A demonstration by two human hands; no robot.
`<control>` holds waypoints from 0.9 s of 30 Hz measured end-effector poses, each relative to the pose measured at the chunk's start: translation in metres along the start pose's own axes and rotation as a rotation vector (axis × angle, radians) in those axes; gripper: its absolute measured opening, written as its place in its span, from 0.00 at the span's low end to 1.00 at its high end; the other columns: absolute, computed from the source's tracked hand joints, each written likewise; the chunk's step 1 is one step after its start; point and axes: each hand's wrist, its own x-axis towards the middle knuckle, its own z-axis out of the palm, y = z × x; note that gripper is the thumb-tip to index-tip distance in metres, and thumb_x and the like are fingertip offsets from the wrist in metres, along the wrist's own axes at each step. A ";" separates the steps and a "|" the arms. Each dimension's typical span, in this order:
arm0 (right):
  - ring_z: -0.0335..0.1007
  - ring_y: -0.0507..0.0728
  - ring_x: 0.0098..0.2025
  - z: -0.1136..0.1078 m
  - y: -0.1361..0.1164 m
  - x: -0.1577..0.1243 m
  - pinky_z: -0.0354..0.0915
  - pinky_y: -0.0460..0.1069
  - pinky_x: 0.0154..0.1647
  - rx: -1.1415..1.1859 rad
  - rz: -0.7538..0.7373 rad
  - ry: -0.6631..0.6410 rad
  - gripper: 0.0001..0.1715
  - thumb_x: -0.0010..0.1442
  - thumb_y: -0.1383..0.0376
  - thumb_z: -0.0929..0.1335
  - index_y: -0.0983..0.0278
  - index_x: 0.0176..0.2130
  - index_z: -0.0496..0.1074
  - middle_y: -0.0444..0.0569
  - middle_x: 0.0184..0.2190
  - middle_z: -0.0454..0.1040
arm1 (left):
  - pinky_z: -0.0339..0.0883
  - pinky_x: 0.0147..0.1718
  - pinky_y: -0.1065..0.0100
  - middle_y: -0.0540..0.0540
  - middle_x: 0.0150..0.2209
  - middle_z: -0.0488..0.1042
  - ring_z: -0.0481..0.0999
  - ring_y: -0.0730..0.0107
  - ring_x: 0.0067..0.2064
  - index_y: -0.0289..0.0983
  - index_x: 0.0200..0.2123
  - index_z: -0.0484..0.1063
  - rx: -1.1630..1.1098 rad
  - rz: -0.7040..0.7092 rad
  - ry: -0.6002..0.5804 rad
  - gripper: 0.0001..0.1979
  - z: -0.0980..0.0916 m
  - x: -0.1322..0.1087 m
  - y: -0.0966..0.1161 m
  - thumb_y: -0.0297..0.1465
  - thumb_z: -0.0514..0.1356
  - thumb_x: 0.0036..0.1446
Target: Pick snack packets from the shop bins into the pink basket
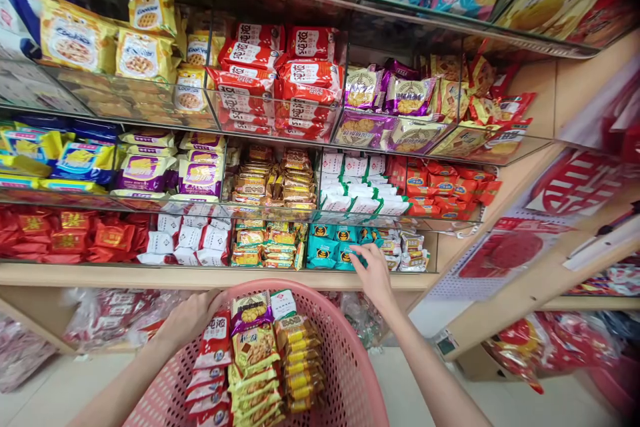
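Observation:
My left hand (193, 315) is closed over the left rim of a pink perforated plastic basket (357, 353). Inside the basket lie rows of wrapped snacks: red-and-white packets (214, 340), yellow cookie packets (255, 350), brown-and-yellow packets (301, 363), one purple packet (251, 309) and one white-and-green packet (283, 304). Over the lowest shelf, my right hand (373, 275) reaches to the teal packets (321, 252), fingers bent and slightly apart. Nothing shows in its grasp; whether its fingertips touch a packet is hard to see.
Glass-fronted shelves (270, 205) with dividers hold many packaged snacks ahead of me. White-and-gold packets (414, 252) lie right of the teal ones. A wooden ledge (125, 275) runs below. Bagged goods (550, 347) stand at the lower right, and plastic bags (113, 313) lie under the ledge.

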 end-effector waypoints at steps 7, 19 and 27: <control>0.62 0.60 0.42 0.006 0.001 0.030 0.59 0.53 0.39 -0.239 -0.123 -0.138 0.16 0.63 0.64 0.60 0.61 0.46 0.72 0.52 0.39 0.70 | 0.65 0.48 0.59 0.41 0.45 0.77 0.75 0.56 0.50 0.42 0.52 0.66 -0.017 0.003 0.021 0.24 0.002 0.000 -0.002 0.45 0.41 0.61; 0.60 0.61 0.40 0.009 -0.002 0.039 0.55 0.54 0.37 -0.424 -0.277 -0.229 0.18 0.66 0.65 0.57 0.62 0.45 0.73 0.53 0.38 0.70 | 0.66 0.46 0.61 0.41 0.44 0.77 0.76 0.57 0.48 0.42 0.53 0.65 0.004 0.026 -0.007 0.23 0.005 0.001 -0.005 0.44 0.42 0.62; 0.60 0.59 0.40 0.007 -0.001 0.041 0.52 0.53 0.38 -0.382 -0.253 -0.248 0.17 0.66 0.63 0.57 0.62 0.40 0.73 0.51 0.38 0.71 | 0.66 0.44 0.63 0.42 0.42 0.78 0.76 0.58 0.48 0.42 0.51 0.66 0.030 -0.005 -0.004 0.23 0.003 -0.001 0.000 0.44 0.41 0.62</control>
